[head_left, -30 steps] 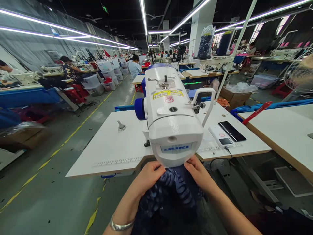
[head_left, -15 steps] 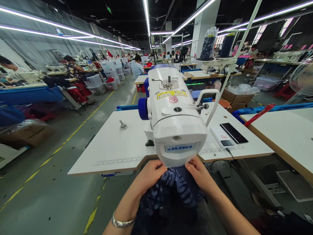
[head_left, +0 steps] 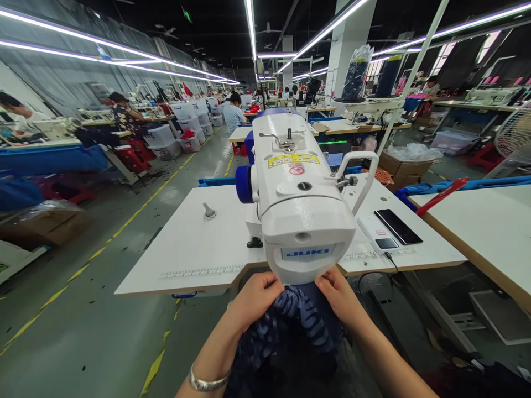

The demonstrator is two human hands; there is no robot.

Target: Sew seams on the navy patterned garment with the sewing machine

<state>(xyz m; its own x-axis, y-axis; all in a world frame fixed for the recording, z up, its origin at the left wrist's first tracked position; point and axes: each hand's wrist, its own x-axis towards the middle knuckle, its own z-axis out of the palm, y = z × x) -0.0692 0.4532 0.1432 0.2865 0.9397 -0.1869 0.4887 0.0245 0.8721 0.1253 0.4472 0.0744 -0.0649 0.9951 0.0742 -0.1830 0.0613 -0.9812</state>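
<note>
A white and blue sewing machine (head_left: 307,215) stands straight ahead with its head end toward me. Dark blue patterned fabric (head_left: 305,315) hangs from under that end down toward my lap. My left hand (head_left: 259,296) pinches the fabric's edge at the left, thumb and fingers pressed together. On the right, my right hand (head_left: 338,290) grips the same fabric, its fingertips partly behind the machine head. The needle and presser foot are hidden by the machine head.
The white table (head_left: 182,237) carries a grey-handled tool (head_left: 209,211), a printed ruler scale, a phone (head_left: 398,225) and a white device (head_left: 379,235) with a cable. A thread stand pole rises at right. Co-workers sit at machines farther back; a fan (head_left: 514,130) stands at right.
Both hands keep their hold on the fabric in nearly the same place. The whole view has shifted very slightly.
</note>
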